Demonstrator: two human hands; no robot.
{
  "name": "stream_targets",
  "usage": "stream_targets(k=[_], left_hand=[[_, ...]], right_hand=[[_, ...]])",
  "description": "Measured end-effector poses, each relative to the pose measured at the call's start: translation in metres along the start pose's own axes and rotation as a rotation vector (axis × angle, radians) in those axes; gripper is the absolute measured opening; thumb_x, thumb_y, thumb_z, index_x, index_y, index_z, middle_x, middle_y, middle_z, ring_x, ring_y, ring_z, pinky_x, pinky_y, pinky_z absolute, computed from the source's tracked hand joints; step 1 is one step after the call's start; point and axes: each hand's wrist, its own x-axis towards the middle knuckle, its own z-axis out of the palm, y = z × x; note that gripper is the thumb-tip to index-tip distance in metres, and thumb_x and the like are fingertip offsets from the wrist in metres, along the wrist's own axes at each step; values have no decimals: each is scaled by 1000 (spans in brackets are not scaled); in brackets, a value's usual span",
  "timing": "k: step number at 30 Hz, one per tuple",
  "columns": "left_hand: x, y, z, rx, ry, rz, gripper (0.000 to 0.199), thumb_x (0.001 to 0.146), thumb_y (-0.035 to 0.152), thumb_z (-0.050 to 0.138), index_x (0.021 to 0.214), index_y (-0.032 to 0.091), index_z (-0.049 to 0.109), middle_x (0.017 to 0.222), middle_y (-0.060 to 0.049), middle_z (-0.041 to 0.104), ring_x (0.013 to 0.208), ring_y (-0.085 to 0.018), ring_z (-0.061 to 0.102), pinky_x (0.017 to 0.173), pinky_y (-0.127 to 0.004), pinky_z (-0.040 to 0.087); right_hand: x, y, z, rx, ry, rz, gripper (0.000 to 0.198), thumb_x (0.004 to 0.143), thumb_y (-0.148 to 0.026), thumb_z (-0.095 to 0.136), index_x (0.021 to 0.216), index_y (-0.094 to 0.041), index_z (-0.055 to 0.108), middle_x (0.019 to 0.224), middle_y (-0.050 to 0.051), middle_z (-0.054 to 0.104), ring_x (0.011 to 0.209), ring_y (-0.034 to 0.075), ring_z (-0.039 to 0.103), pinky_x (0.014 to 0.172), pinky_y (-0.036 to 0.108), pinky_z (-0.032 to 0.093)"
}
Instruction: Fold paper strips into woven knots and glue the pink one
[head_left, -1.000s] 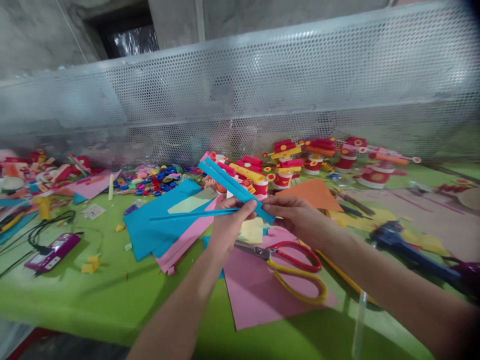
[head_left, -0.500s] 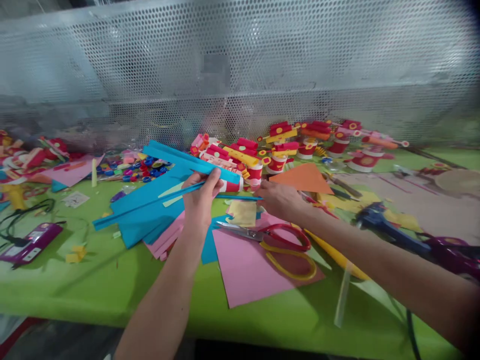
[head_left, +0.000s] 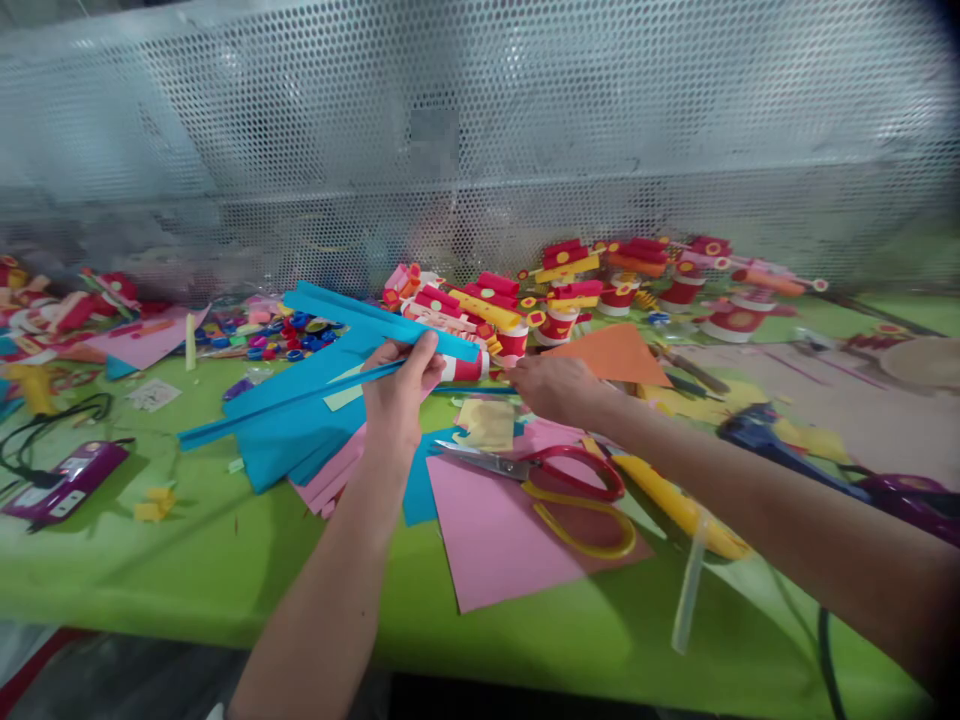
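My left hand (head_left: 397,395) pinches a folded blue paper strip (head_left: 382,320) between thumb and fingers. A narrower blue strip (head_left: 285,405) passes under the same fingers and sticks out to the left. My right hand (head_left: 555,388) is closed, its fingertips beside a red and white paper cup (head_left: 463,367) lying on its side. Whatever those fingertips hold is hidden. Larger blue sheets (head_left: 262,450) lie beneath the left hand. Below the hands, scissors (head_left: 517,465) with one red and one yellow handle rest partly on a pink sheet (head_left: 487,550).
Several decorated red cups (head_left: 679,292) stand along the back before a perforated metal panel (head_left: 525,120). Bottle caps (head_left: 292,335) and a purple power strip (head_left: 67,485) are at left. An orange sheet (head_left: 619,352), a glue stick (head_left: 688,590) and a dark blue tool (head_left: 772,440) lie right.
My right hand has shifted slightly up and left, with its fingertips now above the thin blue strip's right end. My left hand keeps its hold on the blue strips.
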Motion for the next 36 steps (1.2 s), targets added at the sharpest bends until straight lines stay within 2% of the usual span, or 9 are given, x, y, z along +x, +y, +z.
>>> stream_targets(k=[2, 4, 7, 11, 15, 22, 28, 36], left_hand=[[0, 0, 0, -7, 5, 1, 30, 63, 38, 89, 69, 17, 68, 61, 3, 63, 61, -11, 64, 73, -28, 61], [0, 1, 0, -20, 1, -5, 29, 63, 36, 89, 69, 17, 68, 61, 3, 63, 62, -11, 64, 73, -28, 61], [-2, 1, 0, -22, -17, -12, 28, 64, 36, 89, 68, 18, 67, 61, 2, 63, 63, -11, 66, 73, -28, 61], [-5, 1, 1, 1, -55, -23, 29, 64, 36, 89, 67, 17, 67, 63, 2, 64, 64, -11, 65, 72, -27, 61], [-7, -3, 3, 73, -146, -119, 30, 61, 37, 91, 70, 16, 71, 64, 1, 66, 62, -10, 64, 70, -26, 60], [-12, -11, 7, 159, -291, -240, 30, 61, 36, 91, 76, 16, 76, 71, -1, 71, 60, -10, 64, 68, -25, 58], [-10, -15, 4, 166, -295, -244, 31, 60, 38, 91, 76, 16, 75, 73, -1, 72, 61, -10, 64, 70, -26, 58], [-9, -17, 5, 156, -316, -242, 32, 59, 37, 92, 78, 16, 76, 76, -2, 73, 65, -11, 66, 70, -25, 58]], right_hand=[[-4, 9, -14, 149, -18, 15, 16, 92, -20, 56, 97, -16, 72, 97, 15, 71, 93, 27, 65, 77, 36, 45], [-10, 20, -26, 336, -94, -1, 13, 88, -26, 62, 89, -18, 72, 82, 8, 70, 74, 20, 61, 66, 30, 43], [-21, 32, -35, 642, -202, -3, 23, 86, -39, 62, 96, -21, 73, 72, 2, 67, 54, 13, 51, 52, 26, 40], [-33, 34, -28, 966, -254, 21, 36, 79, -51, 69, 96, -19, 71, 79, 4, 71, 51, 9, 46, 48, 24, 36], [-37, 25, -21, 1165, -260, 33, 37, 79, -50, 73, 97, -18, 70, 81, 4, 73, 50, 7, 45, 45, 22, 31], [-36, 5, -25, 1275, -300, 14, 27, 76, -43, 80, 84, -18, 72, 67, -1, 68, 49, 6, 48, 44, 20, 32], [-38, -1, -29, 1276, -324, -15, 27, 78, -43, 79, 87, -18, 72, 77, 1, 73, 53, 7, 53, 48, 20, 38], [-37, -7, -28, 1277, -261, 10, 31, 76, -47, 81, 83, -19, 70, 61, -2, 64, 50, 9, 53, 45, 20, 39]])
